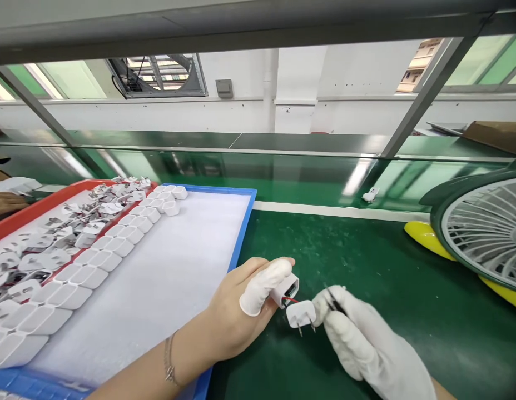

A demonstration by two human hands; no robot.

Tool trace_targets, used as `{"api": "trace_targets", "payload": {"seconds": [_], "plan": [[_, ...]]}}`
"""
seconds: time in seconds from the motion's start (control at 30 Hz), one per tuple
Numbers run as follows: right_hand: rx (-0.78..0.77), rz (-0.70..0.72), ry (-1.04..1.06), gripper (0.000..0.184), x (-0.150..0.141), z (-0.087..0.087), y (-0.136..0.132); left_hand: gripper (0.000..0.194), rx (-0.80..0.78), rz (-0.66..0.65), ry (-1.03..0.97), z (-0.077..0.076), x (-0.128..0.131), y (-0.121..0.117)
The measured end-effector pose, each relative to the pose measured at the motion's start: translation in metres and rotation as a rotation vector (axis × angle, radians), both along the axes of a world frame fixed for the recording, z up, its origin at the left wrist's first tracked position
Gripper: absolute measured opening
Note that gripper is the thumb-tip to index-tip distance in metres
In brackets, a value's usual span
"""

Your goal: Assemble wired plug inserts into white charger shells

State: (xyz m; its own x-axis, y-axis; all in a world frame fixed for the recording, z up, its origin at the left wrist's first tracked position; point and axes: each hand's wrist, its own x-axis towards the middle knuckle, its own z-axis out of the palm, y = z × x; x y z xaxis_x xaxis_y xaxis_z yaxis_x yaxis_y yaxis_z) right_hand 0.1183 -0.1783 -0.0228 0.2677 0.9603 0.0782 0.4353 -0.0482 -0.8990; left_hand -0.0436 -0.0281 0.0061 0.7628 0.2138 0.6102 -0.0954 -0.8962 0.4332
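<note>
My left hand [241, 311], with a white cot on one finger, is closed around a small white charger housing [288, 290]. The open end of the housing faces right, and a dark part shows inside. A red wire [289, 299] runs from it to a white plug cover [300, 314] with two metal prongs pointing down. My right hand [360, 339], in a white glove, is closed on dark, thin tweezers [335, 301]. Its fingertips are at the right edge of the plug cover; whether they pinch it is hard to see.
A blue-rimmed tray [243, 228] on the left holds rows of white housings [110, 244]. Behind it, a red tray [45, 201] is heaped with wired plug parts [91, 228]. A green fan [491, 222] stands at right. Another person's hand [8, 203] is at far left.
</note>
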Motion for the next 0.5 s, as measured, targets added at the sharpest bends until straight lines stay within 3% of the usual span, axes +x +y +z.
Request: {"api": "trace_targets", "payload": {"seconds": [0.3, 0.5], "plan": [[-0.184, 0.076, -0.195, 0.026, -0.004, 0.014, 0.002, 0.045, 0.239, -0.009, 0.026, -0.005, -0.007, -0.001], [-0.221, 0.077, -0.284, 0.028, -0.008, 0.018, 0.004, 0.041, 0.271, 0.002, 0.022, -0.01, -0.008, -0.001]]}}
